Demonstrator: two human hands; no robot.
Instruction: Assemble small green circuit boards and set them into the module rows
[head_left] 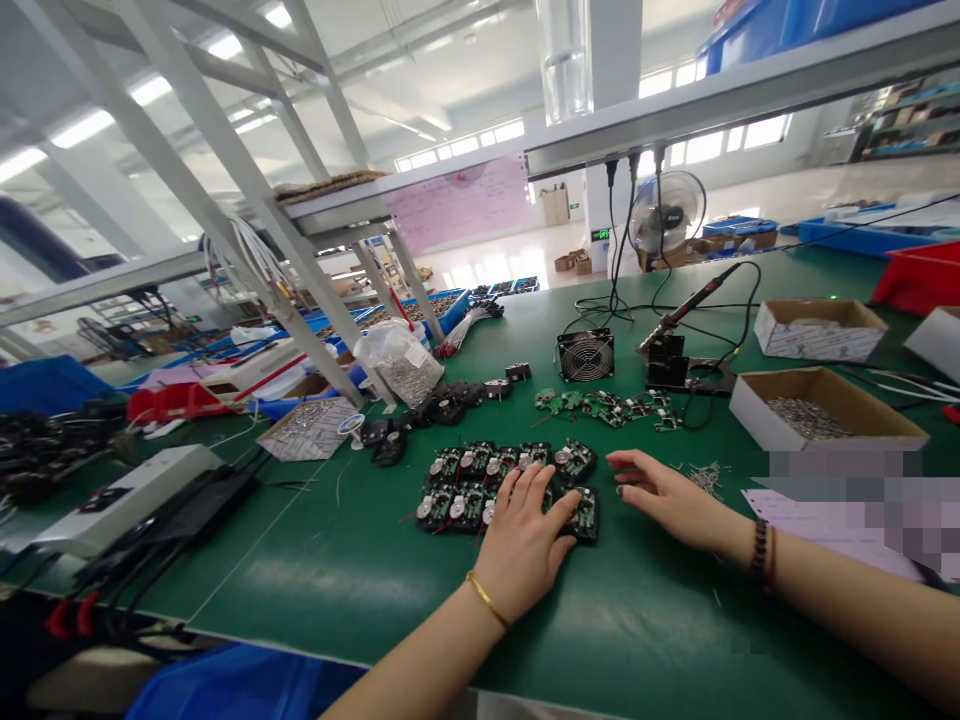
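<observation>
Two rows of small black housings with circuit boards (pixel 465 508) and round silver parts lie on the green table. My left hand (pixel 529 535) rests over the right part of these rows, fingers spread, its fingertips on the units and covering some of them. At the right end, one unit (pixel 585 515) sits under its index finger and thumb. To the right of the rows, my right hand (pixel 664 495) hovers near the table with its fingers apart and nothing in them. Loose metal pins (pixel 705 480) lie just behind it.
Behind the rows lie green circuit boards (pixel 615 408), a small black fan (pixel 586 356) and a soldering iron (pixel 694 300) in its stand. A cardboard box of metal parts (pixel 825 410) stands at right. Black housings (pixel 450 403) and a bag of small parts (pixel 401 360) are at left.
</observation>
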